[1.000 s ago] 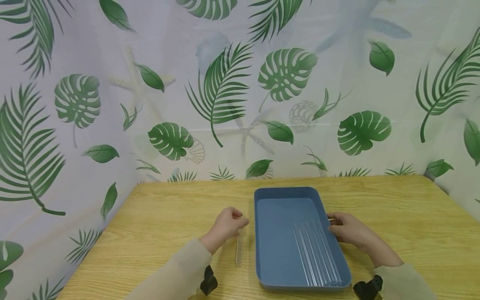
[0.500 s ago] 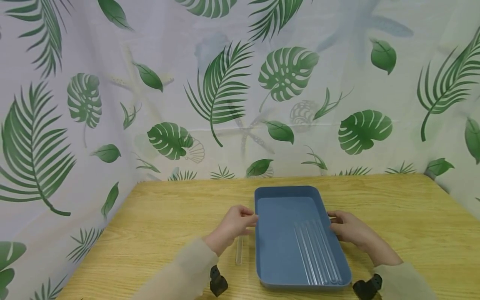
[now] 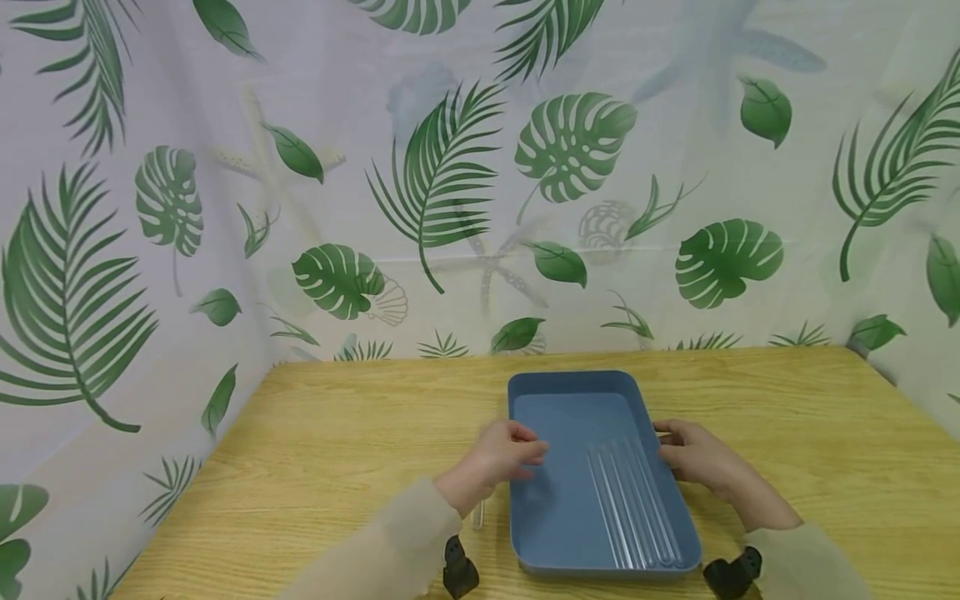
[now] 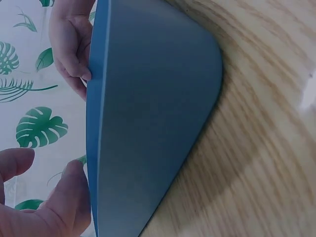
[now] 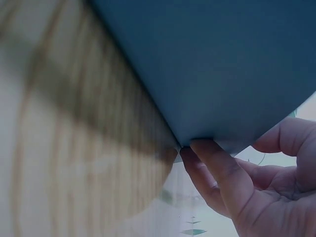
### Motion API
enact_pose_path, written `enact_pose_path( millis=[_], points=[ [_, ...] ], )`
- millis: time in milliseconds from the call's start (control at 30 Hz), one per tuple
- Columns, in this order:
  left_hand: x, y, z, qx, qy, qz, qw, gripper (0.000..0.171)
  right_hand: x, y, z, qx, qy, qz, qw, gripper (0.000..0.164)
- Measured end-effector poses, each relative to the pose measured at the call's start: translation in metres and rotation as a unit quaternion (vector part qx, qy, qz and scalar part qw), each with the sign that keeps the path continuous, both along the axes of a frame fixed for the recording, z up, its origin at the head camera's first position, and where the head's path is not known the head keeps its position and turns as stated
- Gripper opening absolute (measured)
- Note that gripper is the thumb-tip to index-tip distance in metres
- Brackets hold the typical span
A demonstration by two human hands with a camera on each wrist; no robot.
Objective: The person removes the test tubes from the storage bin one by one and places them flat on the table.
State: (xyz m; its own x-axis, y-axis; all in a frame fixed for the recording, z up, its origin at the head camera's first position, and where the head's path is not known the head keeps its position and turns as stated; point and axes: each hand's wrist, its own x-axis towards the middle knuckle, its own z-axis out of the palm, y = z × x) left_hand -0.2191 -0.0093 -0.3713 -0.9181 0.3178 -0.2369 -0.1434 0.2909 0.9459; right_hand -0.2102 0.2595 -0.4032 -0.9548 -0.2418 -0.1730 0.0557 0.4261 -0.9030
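Note:
My left hand (image 3: 510,454) hangs over the left rim of a blue tray (image 3: 558,417). In the left wrist view its thumb and finger are apart with nothing visible between them. Several clear, slender tubes (image 3: 633,504) with rounded near ends lie side by side in the right half of the tray. Another clear tube (image 3: 478,515) lies on the table left of the tray, mostly hidden under the left hand and wrist. My right hand (image 3: 693,454) holds the tray's right side, thumb at the rim and fingertips (image 5: 205,148) against the outer wall.
The tray stands on a light wood table (image 3: 360,425). A leaf-patterned cloth (image 3: 450,183) hangs behind the table and along its left side. Black wrist cameras (image 3: 459,571) sit at both sleeves.
My left hand has moved right, from above the loose tube on the table to over the tray's left edge. That tube stays on the table. The right hand keeps its place at the tray.

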Motion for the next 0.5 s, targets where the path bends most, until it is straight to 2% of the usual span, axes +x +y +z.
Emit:
enact_pose_path(
  millis=[267, 500],
  points=[
    [0.003, 0.006, -0.005, -0.008, -0.011, -0.020, 0.9997, 0.029, 0.001, 0.000, -0.001, 0.006, 0.004, -0.002, 1.000, 0.051],
    [0.006, 0.012, -0.013, 0.012, -0.046, -0.024, 0.9986, 0.031, 0.000, 0.000, -0.004, 0.013, 0.008, -0.003, 1.000, 0.052]
  ],
)
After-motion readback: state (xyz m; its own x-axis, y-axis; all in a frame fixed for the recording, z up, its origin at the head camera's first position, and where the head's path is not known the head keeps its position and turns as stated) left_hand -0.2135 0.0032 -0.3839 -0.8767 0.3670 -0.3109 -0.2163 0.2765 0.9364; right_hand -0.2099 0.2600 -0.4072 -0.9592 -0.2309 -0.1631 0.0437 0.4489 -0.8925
